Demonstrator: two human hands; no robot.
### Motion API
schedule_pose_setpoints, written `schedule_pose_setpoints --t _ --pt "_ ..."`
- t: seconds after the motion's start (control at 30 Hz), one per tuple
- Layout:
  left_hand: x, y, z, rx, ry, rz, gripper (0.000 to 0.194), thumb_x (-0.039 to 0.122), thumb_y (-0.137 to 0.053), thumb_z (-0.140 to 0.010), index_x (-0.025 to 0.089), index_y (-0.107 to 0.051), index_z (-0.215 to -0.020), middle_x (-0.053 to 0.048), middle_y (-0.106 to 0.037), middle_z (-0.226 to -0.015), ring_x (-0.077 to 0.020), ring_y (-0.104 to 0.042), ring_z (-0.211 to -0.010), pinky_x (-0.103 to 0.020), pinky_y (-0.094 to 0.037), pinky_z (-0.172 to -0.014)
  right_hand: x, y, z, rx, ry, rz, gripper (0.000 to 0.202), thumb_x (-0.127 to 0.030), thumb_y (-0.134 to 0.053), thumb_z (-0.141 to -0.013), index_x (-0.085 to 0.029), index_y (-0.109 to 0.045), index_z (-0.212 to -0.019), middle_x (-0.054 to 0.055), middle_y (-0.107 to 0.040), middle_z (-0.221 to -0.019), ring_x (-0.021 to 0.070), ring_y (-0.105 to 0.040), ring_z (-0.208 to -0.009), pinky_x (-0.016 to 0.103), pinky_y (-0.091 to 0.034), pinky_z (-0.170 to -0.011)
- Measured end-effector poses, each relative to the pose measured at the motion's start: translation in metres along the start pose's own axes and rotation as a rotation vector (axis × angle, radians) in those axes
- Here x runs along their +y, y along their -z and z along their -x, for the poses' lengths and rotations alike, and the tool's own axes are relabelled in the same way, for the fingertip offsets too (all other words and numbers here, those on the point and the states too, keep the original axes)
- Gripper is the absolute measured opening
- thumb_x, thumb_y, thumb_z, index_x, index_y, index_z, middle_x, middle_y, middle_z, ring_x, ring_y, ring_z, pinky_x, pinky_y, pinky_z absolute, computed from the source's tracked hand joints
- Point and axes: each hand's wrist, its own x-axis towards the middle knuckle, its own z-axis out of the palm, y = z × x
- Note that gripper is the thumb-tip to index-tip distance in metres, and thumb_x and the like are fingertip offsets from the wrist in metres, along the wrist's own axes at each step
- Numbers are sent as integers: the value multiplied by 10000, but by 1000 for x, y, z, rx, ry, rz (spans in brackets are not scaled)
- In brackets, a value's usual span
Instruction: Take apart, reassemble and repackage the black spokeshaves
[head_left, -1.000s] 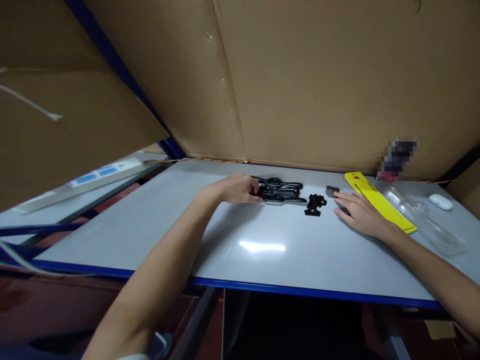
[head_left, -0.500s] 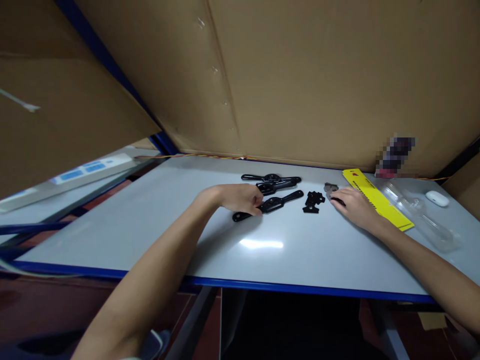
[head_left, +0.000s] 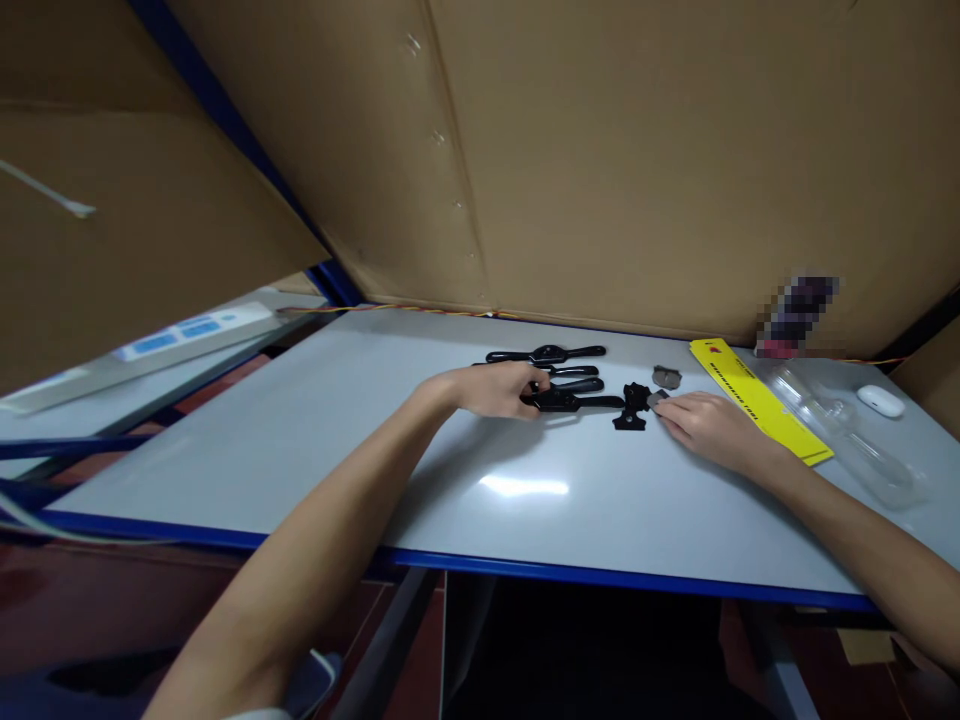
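"What is at the far left?"

"A white power strip (head_left: 195,335) with blue sockets, beside the pale table (head_left: 330,450)."

"And the left arm?"

"The left forearm (head_left: 322,530) slants up from the lower left, well over the tabletop. The left hand (head_left: 499,388) points right, back uppermost, its fingers curled and grasping the left end of the front tool (head_left: 574,401), nearest the blue table edge."

"The other tools?"

"More black tools (head_left: 551,355) lie just behind it, roughly parallel, handles pointing left and right."

"Next to those?"

"A cluster of black plates (head_left: 630,412), by the front tool's right end. Just beside them, bunched fingertips grip a small grey plate (head_left: 658,398); a second grey plate (head_left: 666,377) lies behind."

"Whose fingertips?"

"Those of the right hand (head_left: 701,420), which points left, held low, palm down. The right forearm (head_left: 847,530) slants in from the lower right."

"And beyond?"

"A yellow card (head_left: 757,400), a clear plastic shell (head_left: 877,465) and a white case (head_left: 880,402)."
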Motion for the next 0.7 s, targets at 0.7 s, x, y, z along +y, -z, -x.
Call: schedule_pose_setpoints --t 0.7 --pt "20 -28 -18 216 -156 108 229 304 -564 -737 174 -578 -926 43 -487 -603 -124 -365 -554 -287 -277 -574 -17 11 8 -28 124 16 298 -289 -484 -1029 -204 -762 -961 85 -785 -1057 228 -739 -896 426 -583 -834"
